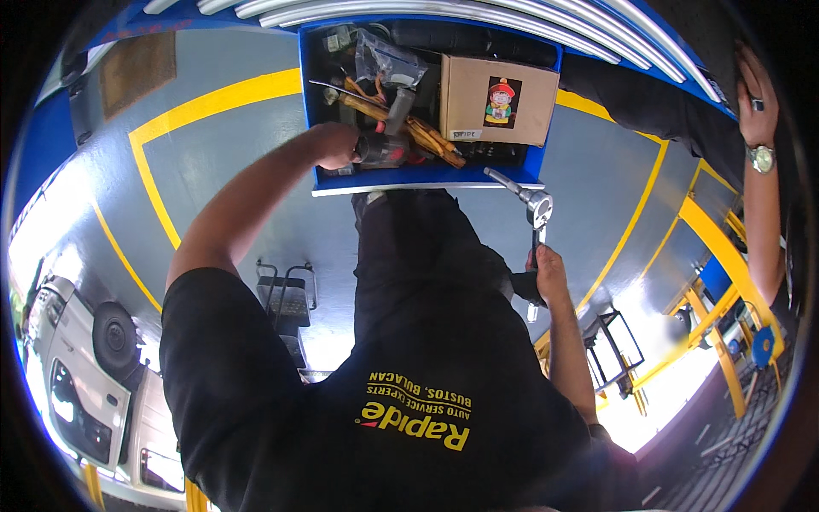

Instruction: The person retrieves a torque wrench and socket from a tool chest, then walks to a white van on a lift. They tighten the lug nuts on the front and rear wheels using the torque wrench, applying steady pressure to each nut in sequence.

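Left hand (334, 145): reaching into blue tool drawer (426, 177) at twelve o'clock, fingers curled among tools, grip unclear. Right hand (546, 271): grasping ratchet wrench (536, 213) at three o'clock. Step: rummaging; careful selection seems needed.

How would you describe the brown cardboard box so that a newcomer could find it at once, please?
Look into the open blue tool drawer at the top of the view. The brown cardboard box sits in its right half, beside loose tools. It alone is plain cardboard with a small cartoon sticker on its face.
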The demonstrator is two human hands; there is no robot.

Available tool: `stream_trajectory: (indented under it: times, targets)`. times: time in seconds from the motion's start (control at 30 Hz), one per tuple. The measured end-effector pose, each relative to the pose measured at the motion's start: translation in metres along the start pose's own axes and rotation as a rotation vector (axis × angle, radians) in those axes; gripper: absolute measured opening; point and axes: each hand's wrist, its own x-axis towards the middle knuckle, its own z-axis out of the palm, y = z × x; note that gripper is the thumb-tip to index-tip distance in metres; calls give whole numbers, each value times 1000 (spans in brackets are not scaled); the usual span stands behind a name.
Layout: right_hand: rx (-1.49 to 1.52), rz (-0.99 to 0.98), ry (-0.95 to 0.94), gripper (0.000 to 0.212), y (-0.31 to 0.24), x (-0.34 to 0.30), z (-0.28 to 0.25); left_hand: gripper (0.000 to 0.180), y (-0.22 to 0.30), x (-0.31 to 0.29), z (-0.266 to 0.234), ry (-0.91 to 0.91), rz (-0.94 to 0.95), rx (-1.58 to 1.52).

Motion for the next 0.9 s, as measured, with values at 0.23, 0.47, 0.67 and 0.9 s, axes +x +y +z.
stream_trajectory:
  times: [0.23,0.47,0.67,0.9]
  targets:
    - [166,68,10,53,10,4,3,36,-24,-13,46,343,-51,-260]
    - [73,44,-33,53,-1,4,7,36,-107,12,66,-97,-409,-1204]
    - [-17,68,-56,54,-19,6,13,38,-45,23,2,261,15,90]
    - [-104,18,-109,50,-26,20,15,45,-105,50,-4,224,-231,-759]
